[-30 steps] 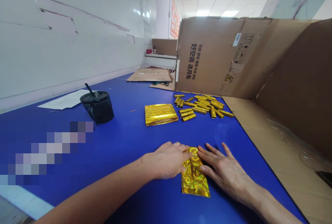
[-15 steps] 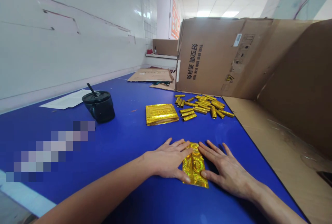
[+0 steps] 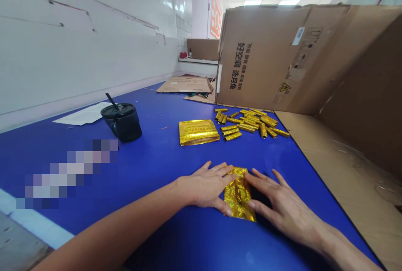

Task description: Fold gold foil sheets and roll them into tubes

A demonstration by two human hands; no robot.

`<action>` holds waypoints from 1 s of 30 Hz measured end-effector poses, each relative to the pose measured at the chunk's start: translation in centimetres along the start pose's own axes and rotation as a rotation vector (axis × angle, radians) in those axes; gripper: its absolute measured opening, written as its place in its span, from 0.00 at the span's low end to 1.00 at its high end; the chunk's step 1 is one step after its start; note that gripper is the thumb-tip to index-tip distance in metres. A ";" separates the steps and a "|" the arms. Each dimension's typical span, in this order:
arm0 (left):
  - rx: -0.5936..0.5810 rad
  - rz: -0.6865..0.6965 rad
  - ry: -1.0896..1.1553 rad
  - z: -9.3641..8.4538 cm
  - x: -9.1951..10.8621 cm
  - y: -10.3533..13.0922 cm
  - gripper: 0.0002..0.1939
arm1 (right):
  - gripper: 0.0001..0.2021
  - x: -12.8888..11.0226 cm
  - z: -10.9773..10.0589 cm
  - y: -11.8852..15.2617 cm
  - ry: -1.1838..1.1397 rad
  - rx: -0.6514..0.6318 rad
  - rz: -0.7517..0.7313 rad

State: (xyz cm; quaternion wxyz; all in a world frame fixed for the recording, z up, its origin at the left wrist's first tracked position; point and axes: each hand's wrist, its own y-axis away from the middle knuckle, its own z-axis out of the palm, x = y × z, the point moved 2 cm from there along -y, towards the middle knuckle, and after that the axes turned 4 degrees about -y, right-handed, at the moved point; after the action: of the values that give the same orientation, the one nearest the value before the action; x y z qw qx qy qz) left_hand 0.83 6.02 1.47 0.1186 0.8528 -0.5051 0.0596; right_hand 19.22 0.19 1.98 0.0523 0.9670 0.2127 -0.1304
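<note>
A shiny gold foil sheet (image 3: 240,197) with lengthwise creases lies on the blue tabletop in front of me. My left hand (image 3: 209,185) rests flat along its left side, fingers spread, fingertips and thumb on the foil. At the right edge, my right hand (image 3: 278,200) is arched with thumb and fingers apart, their tips touching the foil. Beyond the hands sits a flat stack of gold foil sheets (image 3: 199,132). To the right of that stack, several narrow folded gold foil strips (image 3: 249,122) lie in a loose pile.
A black lidded mug (image 3: 122,122) with a straw stands at the left, with white paper (image 3: 83,114) behind it. Flattened cardboard (image 3: 185,84) lies further back. A large cardboard box (image 3: 266,57) borders the table's far and right sides.
My right hand has risen slightly, its fingers more arched at the foil's right edge. My left hand stays flat on the sheet. The whole view has shifted a little.
</note>
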 end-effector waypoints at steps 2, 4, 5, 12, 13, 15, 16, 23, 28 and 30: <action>-0.005 -0.007 0.001 0.0 0.0 0.0 0.43 | 0.31 0.2 0.4 -0.4 0.008 0.020 0.020; -0.013 -0.016 0.006 0.0 0.1 0.0 0.43 | 0.32 0.3 0.8 -0.7 0.022 0.002 0.019; -0.015 -0.019 0.011 -0.1 0.1 0.0 0.43 | 0.31 0.4 0.9 -0.8 0.034 -0.005 0.018; -0.005 -0.026 0.016 -0.1 0.1 0.1 0.43 | 0.31 0.9 1.0 -0.6 0.114 -0.003 0.018; -0.003 -0.023 0.011 -0.1 0.0 0.1 0.42 | 0.31 1.0 1.0 -0.6 0.114 -0.007 0.015; 0.008 -0.007 -0.006 -0.2 0.1 0.1 0.41 | 0.32 1.2 1.2 -0.5 0.108 -0.013 0.014; 0.016 0.011 -0.015 -0.3 0.2 0.1 0.40 | 0.32 1.2 1.3 -0.5 0.104 -0.015 0.013; 0.058 0.136 -0.054 -0.9 1.0 0.1 0.33 | 0.41 1.2 1.0 -0.5 0.045 -0.062 0.007; 0.067 0.133 -0.062 -0.8 0.9 0.4 0.29 | 0.43 1.1 0.6 -0.4 -0.008 -0.081 0.013; 0.061 0.133 -0.046 -0.7 0.9 0.6 0.30 | 0.43 1.1 0.4 -0.2 -0.029 -0.075 0.008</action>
State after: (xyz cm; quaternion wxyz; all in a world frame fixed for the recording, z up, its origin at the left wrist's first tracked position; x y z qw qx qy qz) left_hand 0.77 5.19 2.43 0.0766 0.8218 -0.5610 0.0632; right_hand 19.99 0.74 1.33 0.0920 0.9631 0.2130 -0.1361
